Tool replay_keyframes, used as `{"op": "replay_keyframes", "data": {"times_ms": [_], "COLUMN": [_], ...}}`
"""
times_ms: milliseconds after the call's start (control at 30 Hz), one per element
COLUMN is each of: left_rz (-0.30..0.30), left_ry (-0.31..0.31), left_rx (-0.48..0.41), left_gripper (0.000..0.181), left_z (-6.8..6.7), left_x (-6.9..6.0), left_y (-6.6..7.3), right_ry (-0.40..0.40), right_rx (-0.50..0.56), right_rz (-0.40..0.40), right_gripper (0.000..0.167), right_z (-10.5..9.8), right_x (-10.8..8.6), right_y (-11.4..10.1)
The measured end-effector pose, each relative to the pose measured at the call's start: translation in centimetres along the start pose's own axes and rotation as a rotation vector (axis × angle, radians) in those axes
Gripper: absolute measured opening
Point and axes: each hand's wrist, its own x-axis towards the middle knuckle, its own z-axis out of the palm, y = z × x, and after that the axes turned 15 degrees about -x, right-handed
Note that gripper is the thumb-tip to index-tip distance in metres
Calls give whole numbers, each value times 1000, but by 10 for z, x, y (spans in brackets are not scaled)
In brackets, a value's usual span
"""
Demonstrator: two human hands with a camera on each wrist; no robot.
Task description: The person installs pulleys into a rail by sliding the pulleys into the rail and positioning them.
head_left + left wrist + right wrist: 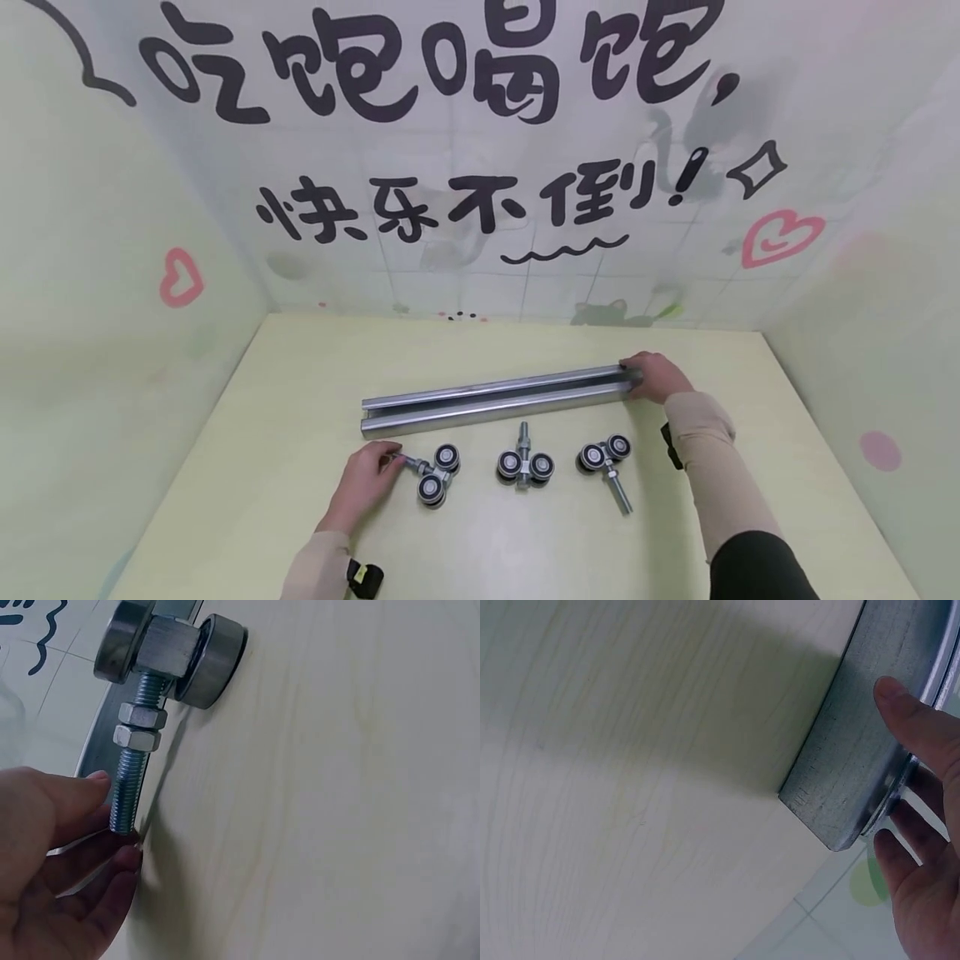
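Silvery, the rail [495, 412] is gripped by the right hand [658, 377], while the left hand [363, 483] curls round one roller [142, 739], two more rollers [524, 468] to that hand's right.

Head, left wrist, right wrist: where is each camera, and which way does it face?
Head: on the head, facing forward and down at the table; left hand, right hand and sleeves show.
Left wrist: on that wrist, facing a roller; only the left hand shows.
Right wrist: on that wrist, facing the rail; only the right hand shows.
Shared: head and left wrist both show that roller.
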Motion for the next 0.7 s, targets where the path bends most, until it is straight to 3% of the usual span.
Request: {"op": "replay_keyframes", "data": {"times_ms": [300,700], "left_rz": [-3,-28], "left_ry": [-13,-18], "left_rx": [-11,-60], "left_gripper": [19,19], "left_z": [-2,-2], "left_x": [2,5], "left_y": [0,-3], "right_ry": [30,3], "right_rx": [-141,-127], "right_rz": [24,63], "right_gripper": [54,54], "right_z": [-1,0], "right_x": [7,10], "right_y": [-2,-1]}}
